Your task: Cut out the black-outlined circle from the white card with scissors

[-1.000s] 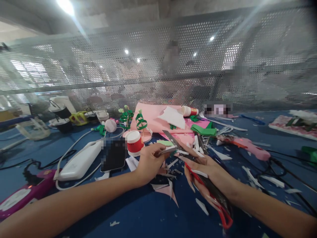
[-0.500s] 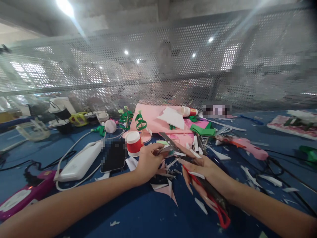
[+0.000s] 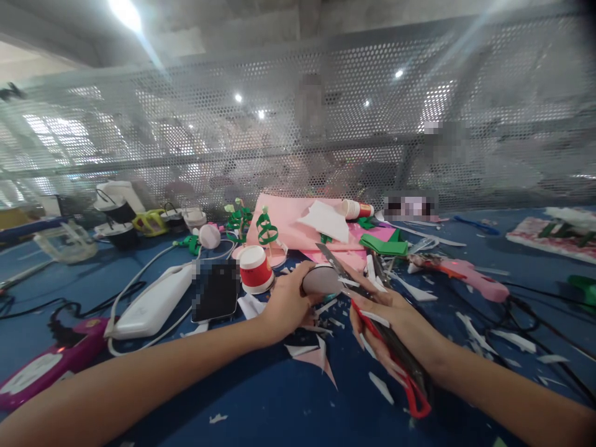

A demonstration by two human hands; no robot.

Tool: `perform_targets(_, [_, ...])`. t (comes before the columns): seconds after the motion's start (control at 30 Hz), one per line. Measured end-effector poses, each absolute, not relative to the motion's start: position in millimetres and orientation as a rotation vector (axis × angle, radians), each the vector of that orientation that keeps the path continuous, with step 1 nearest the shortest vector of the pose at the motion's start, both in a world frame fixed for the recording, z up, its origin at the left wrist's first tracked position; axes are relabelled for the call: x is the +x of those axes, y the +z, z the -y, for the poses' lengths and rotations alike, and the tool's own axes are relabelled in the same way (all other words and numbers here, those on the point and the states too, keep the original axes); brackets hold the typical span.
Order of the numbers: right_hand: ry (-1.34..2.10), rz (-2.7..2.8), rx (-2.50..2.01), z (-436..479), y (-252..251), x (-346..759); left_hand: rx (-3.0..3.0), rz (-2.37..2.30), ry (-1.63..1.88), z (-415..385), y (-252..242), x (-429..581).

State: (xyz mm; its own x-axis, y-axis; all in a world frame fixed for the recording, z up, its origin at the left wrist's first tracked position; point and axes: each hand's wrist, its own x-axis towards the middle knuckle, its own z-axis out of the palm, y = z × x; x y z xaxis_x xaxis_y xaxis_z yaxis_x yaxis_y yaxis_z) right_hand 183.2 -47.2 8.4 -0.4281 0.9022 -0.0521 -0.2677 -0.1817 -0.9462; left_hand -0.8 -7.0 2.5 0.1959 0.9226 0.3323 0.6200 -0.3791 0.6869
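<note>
My left hand [image 3: 285, 305] pinches a pale grey-white, round-edged paper cup piece [image 3: 322, 279], its thumb and fingers curled around the left side. A utility knife [image 3: 336, 264] with a red and black handle is gripped in my right hand [image 3: 398, 316]. Its long blade points up and to the left, passing beside the cup piece. Whether the blade touches it, I cannot tell. A white strip lies across the base of the blade. Just left of my left hand stands a red and white paper cup [image 3: 256, 269]. Paper scraps [image 3: 314, 357] lie below both hands.
Pink sheets [image 3: 284, 220], a white sheet [image 3: 325, 221] and green paper [image 3: 384, 243] lie behind the hands. A pink glue gun [image 3: 479, 280] rests at right. To the left are a phone [image 3: 216, 292], a white power bank [image 3: 156, 302] and a purple power strip [image 3: 35, 372].
My left hand has turned the cup piece so that its broad pale face shows. The knife and my right hand have shifted slightly to the right.
</note>
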Motion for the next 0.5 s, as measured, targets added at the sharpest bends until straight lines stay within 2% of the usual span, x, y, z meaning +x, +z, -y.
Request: perform_targets(0.5, [1.786, 1.282, -0.718, 46.7, 8.9, 188.8, 2.179, -1.321, 1.037, 11.7, 7.7, 0.0])
